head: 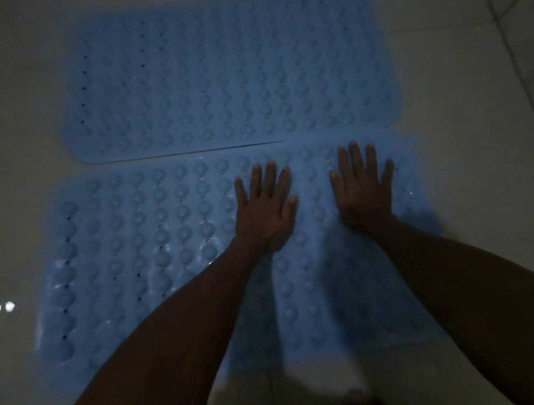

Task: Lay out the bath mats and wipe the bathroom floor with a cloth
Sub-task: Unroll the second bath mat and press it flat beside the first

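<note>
I see two light-blue rectangular rubber bath mats with rows of round bumps and small drain holes, lying flat on the pale tiled floor [483, 83]. The near mat [147, 248] lies closest to me, its long axis running left to right across the view. The far mat [225, 70] lies just beyond it with the same left-to-right axis, and its near edge runs along the near mat's far edge. A thin dark line shows between them on the left; toward the right I cannot tell whether they touch or overlap.

My left hand [266, 209] lies palm down on the near mat, close to its far edge, fingers spread and flat, gripping nothing. My right hand [364, 187] lies just beside it in the same way, fingers splayed and pointing toward the far mat, holding nothing.

The scene is dim and soft. My forearms hide the near mat's middle, and its near edge is blurred. A dark shape at the bottom centre is too unclear to name. A small bright glint [1, 308] sits on the floor to the left of the near mat.
</note>
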